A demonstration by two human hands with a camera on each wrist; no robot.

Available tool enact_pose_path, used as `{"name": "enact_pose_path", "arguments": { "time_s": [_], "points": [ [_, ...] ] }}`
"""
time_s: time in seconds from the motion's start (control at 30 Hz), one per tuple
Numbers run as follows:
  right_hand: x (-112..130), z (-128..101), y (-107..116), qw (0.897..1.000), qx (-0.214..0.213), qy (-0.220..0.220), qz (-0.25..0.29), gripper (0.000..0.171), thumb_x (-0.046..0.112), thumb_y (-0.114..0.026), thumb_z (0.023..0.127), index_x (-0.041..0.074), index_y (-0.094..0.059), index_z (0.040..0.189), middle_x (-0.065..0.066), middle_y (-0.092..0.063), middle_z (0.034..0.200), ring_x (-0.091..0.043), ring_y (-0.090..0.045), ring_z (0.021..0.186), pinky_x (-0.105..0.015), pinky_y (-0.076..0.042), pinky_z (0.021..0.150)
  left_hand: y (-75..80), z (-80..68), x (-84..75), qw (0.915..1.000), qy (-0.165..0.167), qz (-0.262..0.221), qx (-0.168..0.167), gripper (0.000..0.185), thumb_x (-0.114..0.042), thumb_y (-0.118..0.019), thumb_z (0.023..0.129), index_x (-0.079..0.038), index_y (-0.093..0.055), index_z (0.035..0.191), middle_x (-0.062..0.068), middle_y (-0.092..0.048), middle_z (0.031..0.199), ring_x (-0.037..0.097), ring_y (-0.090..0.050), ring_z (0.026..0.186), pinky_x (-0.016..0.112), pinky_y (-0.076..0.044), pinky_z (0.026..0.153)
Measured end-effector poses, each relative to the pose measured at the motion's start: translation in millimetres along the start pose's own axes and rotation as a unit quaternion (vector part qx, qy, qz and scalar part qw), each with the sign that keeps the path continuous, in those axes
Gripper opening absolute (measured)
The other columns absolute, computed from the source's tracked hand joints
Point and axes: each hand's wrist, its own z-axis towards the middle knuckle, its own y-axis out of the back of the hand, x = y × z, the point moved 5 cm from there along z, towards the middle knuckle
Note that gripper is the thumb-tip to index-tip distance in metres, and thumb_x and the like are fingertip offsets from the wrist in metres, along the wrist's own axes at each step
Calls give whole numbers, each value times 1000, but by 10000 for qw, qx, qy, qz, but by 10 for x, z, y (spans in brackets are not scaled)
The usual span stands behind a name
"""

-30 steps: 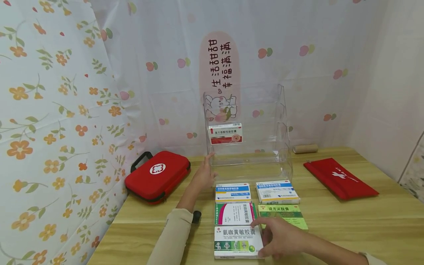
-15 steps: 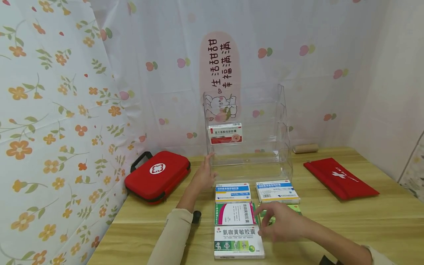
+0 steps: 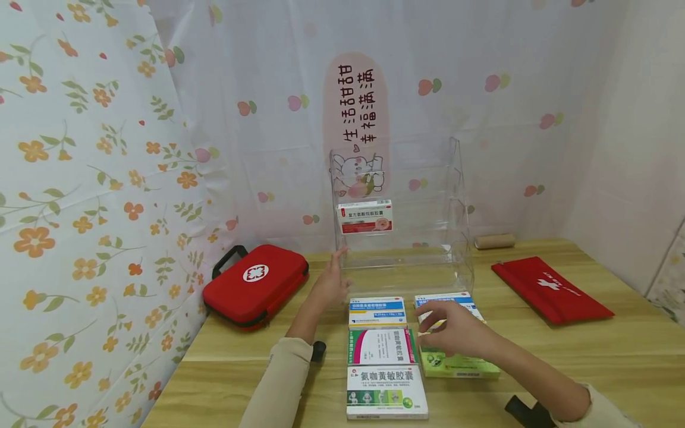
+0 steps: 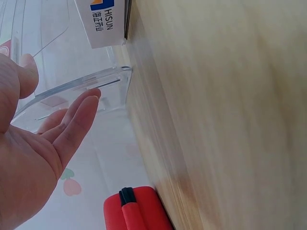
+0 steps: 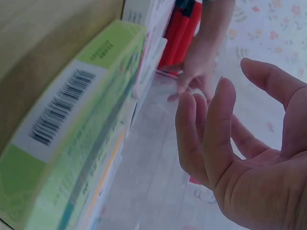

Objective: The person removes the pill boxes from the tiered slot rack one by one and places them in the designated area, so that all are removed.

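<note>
My left hand (image 3: pixel 327 286) rests at the lower left side of a clear tiered display rack (image 3: pixel 396 263). Its fingers lie along the rack's clear side edge (image 4: pixel 91 76) in the left wrist view. My right hand (image 3: pixel 455 328) is held over the right-hand medicine boxes with fingers loosely bent and nothing between them. Below it lies a green medicine box (image 3: pixel 460 367), partly covered by the hand; behind that, a blue-and-white box (image 3: pixel 442 297) is also partly hidden. The left column holds another blue-and-white box (image 3: pixel 377 311), a green-and-white box with a pink curve (image 3: pixel 377 346) and a white box (image 3: pixel 386 392).
A red-and-white medicine box (image 3: pixel 365 218) stands on the rack's left side. A red hard case (image 3: pixel 257 285) lies at the left, a flat red pouch (image 3: pixel 551 291) at the right. Behind the pouch lies a brown cardboard tube (image 3: pixel 495 241). Curtains hang behind the wooden table (image 3: pixel 578 368).
My right hand has risen away from the front white box and moved forward over the right column, uncovering the green box's front edge. My left hand stays by the rack.
</note>
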Motion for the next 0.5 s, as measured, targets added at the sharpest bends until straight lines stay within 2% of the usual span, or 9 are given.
{"name": "enact_pose_path", "arguments": {
  "time_s": [0.27,0.5],
  "points": [
    [51,128,221,9982,-600,-49,26,50,12,-80,82,1,-60,126,-14,-67,103,-22,-68,83,-37,-57,54,-11,26,9,10000,46,-5,-11,85,-11,-68,94,-39,-11,152,22,-39,145,36,-54,120,52,-46,101],
    [46,275,295,9966,-799,-109,147,53,17,-79,84,2,-58,131,-14,-67,106,-27,-68,88,-40,-58,59,-21,8,-5,10000,40,-49,-15,85,-11,-68,94,-38,-12,153,21,-38,147,37,-51,124,54,-44,103]
  ]
}}
